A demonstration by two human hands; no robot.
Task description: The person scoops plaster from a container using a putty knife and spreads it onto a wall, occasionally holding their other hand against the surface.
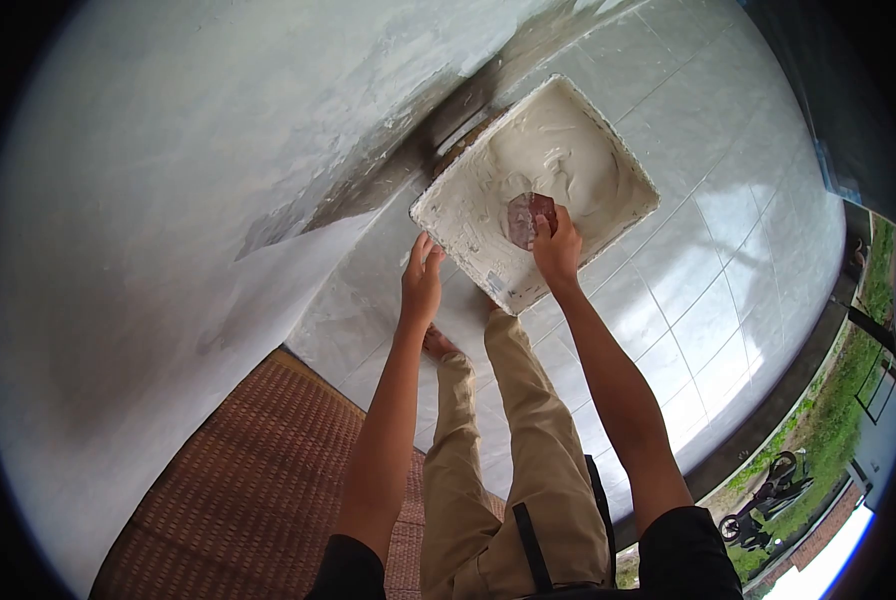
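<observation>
A square tray with crusted edges holds pale, wet, paste-like material, smoothed into ridges. My right hand is closed on a reddish-brown flat scraper, whose surface is partly smeared with the paste; it is inside the tray, over its near part. My left hand is at the tray's left corner, fingertips against the outer rim, fingers slightly apart. What lies under the tray is mostly hidden.
A grey plastered wall with rough patches rises on the left. Pale floor tiles surround the tray. A brown woven mat lies at the lower left, near my legs. Outside at the right are grass and a motorcycle.
</observation>
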